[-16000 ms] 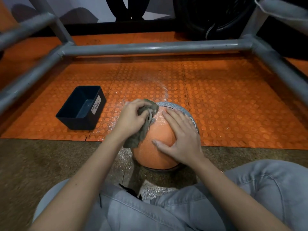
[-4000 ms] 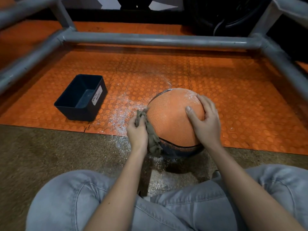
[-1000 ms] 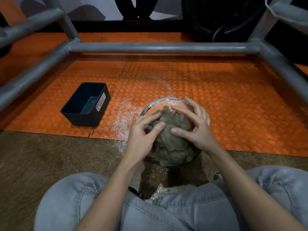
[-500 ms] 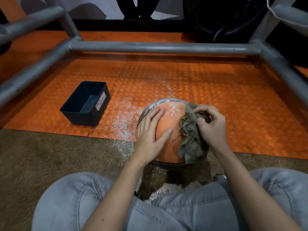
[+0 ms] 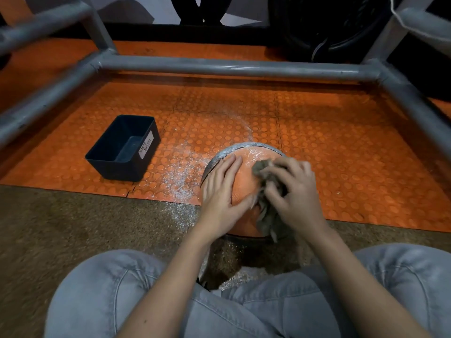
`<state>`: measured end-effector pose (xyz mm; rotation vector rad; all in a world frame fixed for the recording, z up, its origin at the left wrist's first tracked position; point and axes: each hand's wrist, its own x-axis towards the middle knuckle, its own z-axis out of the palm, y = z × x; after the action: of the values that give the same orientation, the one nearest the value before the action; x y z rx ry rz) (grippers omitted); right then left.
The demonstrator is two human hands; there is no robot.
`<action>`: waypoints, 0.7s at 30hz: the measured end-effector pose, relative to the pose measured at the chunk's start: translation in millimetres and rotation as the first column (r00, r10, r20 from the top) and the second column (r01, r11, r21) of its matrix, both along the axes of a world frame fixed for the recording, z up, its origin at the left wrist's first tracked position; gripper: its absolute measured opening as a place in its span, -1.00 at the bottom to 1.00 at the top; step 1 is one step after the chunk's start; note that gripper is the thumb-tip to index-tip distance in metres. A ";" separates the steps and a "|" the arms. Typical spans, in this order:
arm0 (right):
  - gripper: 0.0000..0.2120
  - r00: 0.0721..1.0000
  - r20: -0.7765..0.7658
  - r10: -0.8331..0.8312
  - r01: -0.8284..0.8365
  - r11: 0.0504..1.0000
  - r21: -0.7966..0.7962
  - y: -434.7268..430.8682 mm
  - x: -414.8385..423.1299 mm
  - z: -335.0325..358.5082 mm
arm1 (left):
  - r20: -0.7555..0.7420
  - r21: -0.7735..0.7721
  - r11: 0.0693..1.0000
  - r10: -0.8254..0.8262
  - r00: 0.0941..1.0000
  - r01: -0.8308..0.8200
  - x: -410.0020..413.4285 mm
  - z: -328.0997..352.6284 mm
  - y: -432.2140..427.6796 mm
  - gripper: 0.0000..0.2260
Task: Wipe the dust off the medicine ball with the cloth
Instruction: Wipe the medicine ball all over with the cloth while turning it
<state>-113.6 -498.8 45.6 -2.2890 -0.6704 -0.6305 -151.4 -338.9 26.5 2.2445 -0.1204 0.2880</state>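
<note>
The left hand point(image 5: 220, 193) and the right hand point(image 5: 295, 191) cover much of the medicine ball point(image 5: 244, 189), so its right side and bottom cannot be seen. The right hand is blurry, and part of the cloth point(image 5: 267, 222) it grips is tucked under its fingers. The grey pipes point(image 5: 219, 65), the legs point(image 5: 109, 289) and the dark round things point(image 5: 329, 28) at the top run off the edges.

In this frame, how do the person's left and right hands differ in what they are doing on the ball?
The left hand lies flat on the ball with straight fingers and holds nothing; the right hand curls its fingers round the cloth. The left hand touches the ball's left side bare; the right hand presses the cloth against its right side. Both hands are on the ball, which shows white dust near its top.
</note>
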 end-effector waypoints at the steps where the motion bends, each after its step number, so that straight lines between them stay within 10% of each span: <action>1: -0.67 0.996 -0.077 -0.033 0.039 0.996 0.077 -7.7 8.1 1.2 | -0.004 0.006 1.000 -0.001 1.000 0.001 0.1 -0.2 0.0 -0.33; 4: -0.64 0.962 -0.241 -0.124 0.173 0.966 0.192 -24.4 23.3 3.9 | -0.012 0.018 1.000 0.004 1.000 -0.004 0.6 -0.7 -1.9 -0.30; 10: -0.70 0.997 -0.035 0.076 -0.078 0.995 -0.056 6.4 -4.7 8.9 | 0.014 -0.006 0.999 0.032 0.999 -0.032 -1.3 -1.9 -2.5 -0.36; 16: -0.73 0.978 -0.179 -0.110 0.135 0.982 0.134 -24.5 25.6 7.9 | 0.010 0.035 0.999 0.010 1.000 -0.010 -1.7 -0.4 -5.3 -0.32; 21: -0.76 0.997 0.009 0.073 -0.073 0.997 -0.030 10.1 -12.1 6.9 | 0.035 -0.012 0.999 0.050 0.998 -0.049 -1.3 -3.1 -6.2 -0.36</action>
<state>-125.7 -488.7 52.5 -2.2790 -0.7691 -0.6015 -152.7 -345.1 23.4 2.2346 -0.0819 0.3540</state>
